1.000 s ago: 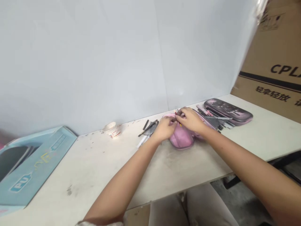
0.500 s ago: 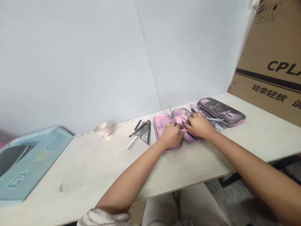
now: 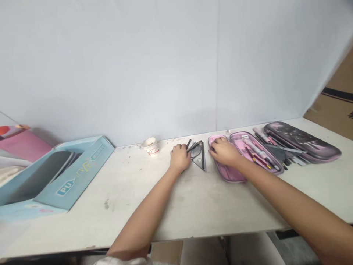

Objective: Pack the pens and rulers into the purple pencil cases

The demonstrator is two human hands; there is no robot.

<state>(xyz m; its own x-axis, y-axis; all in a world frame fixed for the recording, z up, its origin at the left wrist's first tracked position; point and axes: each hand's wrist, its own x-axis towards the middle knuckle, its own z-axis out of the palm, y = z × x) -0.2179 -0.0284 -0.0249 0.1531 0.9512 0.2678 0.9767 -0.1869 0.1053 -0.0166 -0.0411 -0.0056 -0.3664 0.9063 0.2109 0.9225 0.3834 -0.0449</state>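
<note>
My left hand (image 3: pixel 179 159) is closed over the left end of a small pile of stationery. A black pen (image 3: pixel 196 144) sticks out from its fingers. Beside it lie a dark clear set square (image 3: pixel 199 162) and another black pen (image 3: pixel 203 156). My right hand (image 3: pixel 224 150) has its fingers bent at the left rim of an open pink pencil case (image 3: pixel 231 173), over the left half. The case's right half holds a pink-and-white pen (image 3: pixel 257 150) and slim dark pens (image 3: pixel 254 157).
Right of the open case lies a dark closed pencil case (image 3: pixel 302 140) with loose pens and rulers (image 3: pixel 293 150) beside it. A paper cup (image 3: pixel 150 146) stands near the wall. A light-blue box (image 3: pixel 79 173) is at the left, and a cardboard box (image 3: pixel 335 95) at the far right.
The view has turned left. My left hand has left the pencil case for the stationery pile. My right hand has moved from the case's right half to its left half.
</note>
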